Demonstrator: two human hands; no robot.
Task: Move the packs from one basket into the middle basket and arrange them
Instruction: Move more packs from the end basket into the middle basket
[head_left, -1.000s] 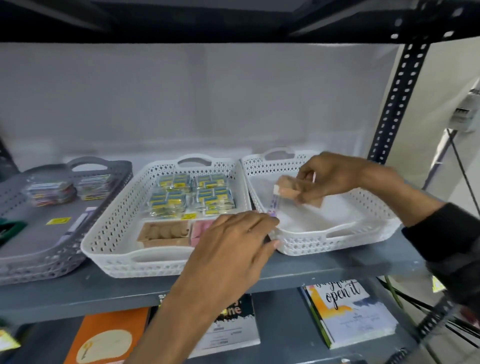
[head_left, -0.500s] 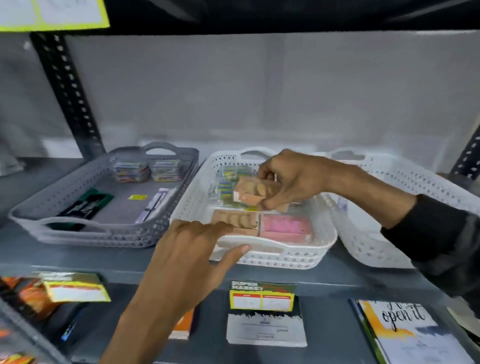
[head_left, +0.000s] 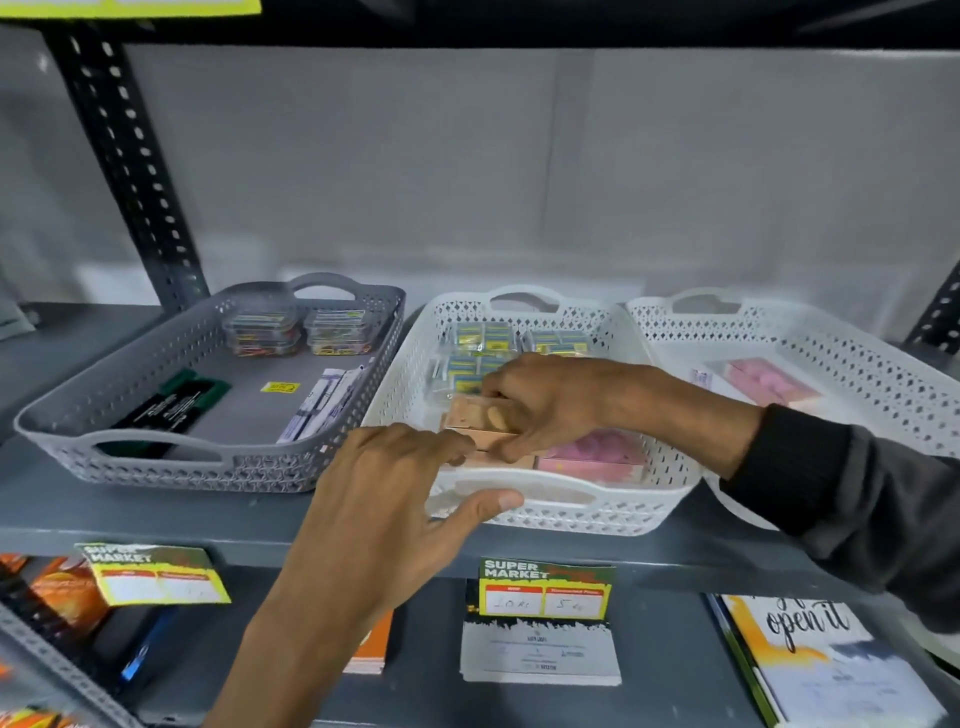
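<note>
Three baskets stand on the shelf. In the middle white basket (head_left: 566, 512) my right hand (head_left: 550, 400) grips a tan pack (head_left: 475, 415) and holds it on top of another tan pack at the front. A pink pack (head_left: 597, 452) lies beside them, and several yellow-blue packs (head_left: 488, 338) fill the back. My left hand (head_left: 395, 499) rests on the basket's front rim, thumb along the handle, fingertips touching the lower tan pack. The right white basket (head_left: 893, 384) holds a pink pack (head_left: 774, 382).
A grey basket (head_left: 156, 457) at the left holds clear boxes, a dark green pack and pens. Price tags (head_left: 543, 590) hang from the shelf edge. Notebooks (head_left: 810, 670) lie on the shelf below. A black perforated upright (head_left: 124, 156) rises at the back left.
My right hand carried the tan pack from the right basket into the middle basket and lowered it onto the tan pack there. My left hand moved onto the front rim. The camera turned left.
</note>
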